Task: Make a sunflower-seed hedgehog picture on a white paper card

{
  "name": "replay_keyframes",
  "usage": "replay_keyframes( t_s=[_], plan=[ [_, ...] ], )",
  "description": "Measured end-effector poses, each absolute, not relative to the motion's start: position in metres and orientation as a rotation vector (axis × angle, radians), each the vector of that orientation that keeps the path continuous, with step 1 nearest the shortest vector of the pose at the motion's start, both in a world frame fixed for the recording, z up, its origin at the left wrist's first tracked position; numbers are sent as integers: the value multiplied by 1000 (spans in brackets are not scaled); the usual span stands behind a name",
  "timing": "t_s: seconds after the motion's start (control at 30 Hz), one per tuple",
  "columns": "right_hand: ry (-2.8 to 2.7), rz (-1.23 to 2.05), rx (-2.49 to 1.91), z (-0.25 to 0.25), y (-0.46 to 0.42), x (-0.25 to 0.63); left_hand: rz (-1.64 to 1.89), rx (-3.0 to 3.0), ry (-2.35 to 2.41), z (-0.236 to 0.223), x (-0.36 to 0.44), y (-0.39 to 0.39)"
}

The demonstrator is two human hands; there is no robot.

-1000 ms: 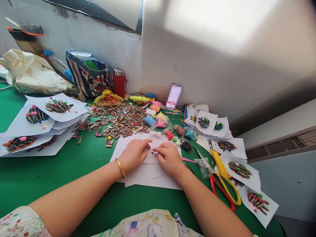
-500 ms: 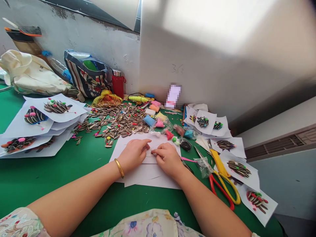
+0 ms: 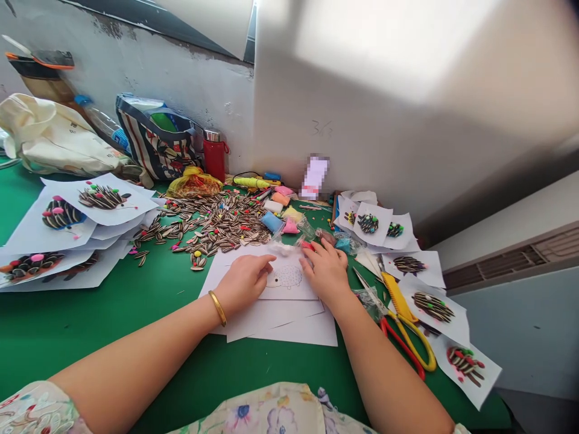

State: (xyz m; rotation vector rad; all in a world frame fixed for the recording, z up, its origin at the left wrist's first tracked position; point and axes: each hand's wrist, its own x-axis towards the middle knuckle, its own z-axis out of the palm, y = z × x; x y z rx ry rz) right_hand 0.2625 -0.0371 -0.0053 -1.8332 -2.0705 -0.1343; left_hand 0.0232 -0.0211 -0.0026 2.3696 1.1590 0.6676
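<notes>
A white sheet of paper [image 3: 244,301] with a hedgehog drawing [image 3: 289,277] lies on top of other sheets in front of me. My left hand [image 3: 246,280] rests on the sheet's left part, index finger stretched toward the drawing, and holds nothing. My right hand [image 3: 328,271] is over the sheet's right edge, fingers spread and reaching forward. Its fingertips are close to a red lump of clay [image 3: 307,245] and a brown one [image 3: 324,235]; whether they touch is hard to see. White clay in clear wrap [image 3: 280,248] lies just beyond the drawing.
Striped sunflower seeds [image 3: 226,220] are heaped behind the paper. Finished hedgehog pictures lie in a left stack [image 3: 122,214] and along the right [image 3: 434,307]. Scissors [image 3: 407,337] and a yellow cutter [image 3: 398,295] lie right of my right hand. Bags and a red flask [image 3: 214,158] stand behind.
My right hand has moved from the drawing forward and right to the clay packets, its fingers spreading. The hedgehog drawing now shows. My left hand has stayed on the paper.
</notes>
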Motion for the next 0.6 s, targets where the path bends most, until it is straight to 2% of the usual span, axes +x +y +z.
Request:
replay_keyframes(
  t_s=[0.13, 0.33, 0.6],
  plan=[
    [-1980, -82, -1680, 3, -41, 262, 760, 2359, 1133, -2, 21, -21],
    [-1901, 218, -1168, 13, -59, 245, 1149, 2072, 1008, 1, 21, -24],
    [-1907, 196, -1065, 11, -72, 225, 1066, 1860, 922, 7, 26, -34]
  ],
)
